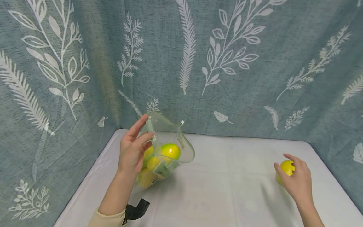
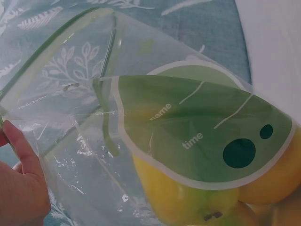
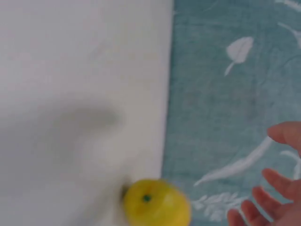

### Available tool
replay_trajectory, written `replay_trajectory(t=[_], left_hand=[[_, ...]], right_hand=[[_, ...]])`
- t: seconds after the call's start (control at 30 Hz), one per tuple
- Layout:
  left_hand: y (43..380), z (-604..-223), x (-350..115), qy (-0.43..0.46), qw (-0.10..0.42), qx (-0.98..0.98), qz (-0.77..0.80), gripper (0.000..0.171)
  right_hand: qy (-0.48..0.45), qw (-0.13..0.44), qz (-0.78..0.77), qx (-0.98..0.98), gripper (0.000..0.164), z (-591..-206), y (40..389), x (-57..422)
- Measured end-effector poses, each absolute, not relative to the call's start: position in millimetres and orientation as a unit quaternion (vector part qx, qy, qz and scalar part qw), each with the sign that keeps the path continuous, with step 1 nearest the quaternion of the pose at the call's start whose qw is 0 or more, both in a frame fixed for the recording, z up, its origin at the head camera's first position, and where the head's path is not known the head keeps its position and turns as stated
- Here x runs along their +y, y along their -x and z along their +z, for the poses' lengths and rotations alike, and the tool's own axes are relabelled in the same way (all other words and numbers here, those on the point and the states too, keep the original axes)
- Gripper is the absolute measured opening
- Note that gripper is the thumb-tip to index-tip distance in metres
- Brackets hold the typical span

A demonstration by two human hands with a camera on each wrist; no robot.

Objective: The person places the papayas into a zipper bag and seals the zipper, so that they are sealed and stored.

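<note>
At the left of the head view, my left hand [image 1: 131, 148] pinches the rim of a clear zip bag [image 1: 187, 151] with green trim. The bag's mouth gapes, and several yellow fruits [image 1: 171, 151] lie inside, one tinged green. A green printed label [image 2: 197, 136] reading "name" and "time" covers part of them in the left wrist view. Over at the right, my right hand [image 1: 299, 176] hovers by a round yellow fruit [image 1: 286, 167] on the table, thumb and fingers spread. The right wrist view shows a gap between the fingers and this fruit [image 3: 157, 205].
A white-covered table [image 1: 215, 189] lies beneath both hands. Blue-green curtain [image 1: 164, 63] with white leaf prints stands behind it and along the sides. A black strap [image 1: 137, 209] sticks out from the left wrist.
</note>
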State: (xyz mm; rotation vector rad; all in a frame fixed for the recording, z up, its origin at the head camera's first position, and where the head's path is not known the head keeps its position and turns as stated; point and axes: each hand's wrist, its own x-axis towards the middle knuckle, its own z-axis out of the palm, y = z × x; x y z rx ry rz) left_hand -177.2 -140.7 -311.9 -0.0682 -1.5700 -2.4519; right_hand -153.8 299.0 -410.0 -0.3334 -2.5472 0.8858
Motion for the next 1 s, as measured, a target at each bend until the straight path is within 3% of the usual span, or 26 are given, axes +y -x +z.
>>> replay_trajectory(t=[0.5, 0.8, 1.0], left_hand=[[176.0, -323.4, -142.7, 0.010, 0.094, -0.541, -0.836, 0.057], [176.6, -327.5, -141.9, 0.007, 0.079, -0.544, -0.835, 0.054], [175.9, -328.1, -142.6, -0.024, 0.075, -0.530, -0.845, 0.042]], right_hand=[[0.198, 0.090, 0.297, -0.930, 0.101, -440.0, 163.6, 334.1], [0.197, 0.050, 0.305, -0.931, 0.109, -453.0, 168.6, 345.7], [0.190, 0.049, 0.316, -0.928, 0.103, -458.7, 170.1, 351.5]])
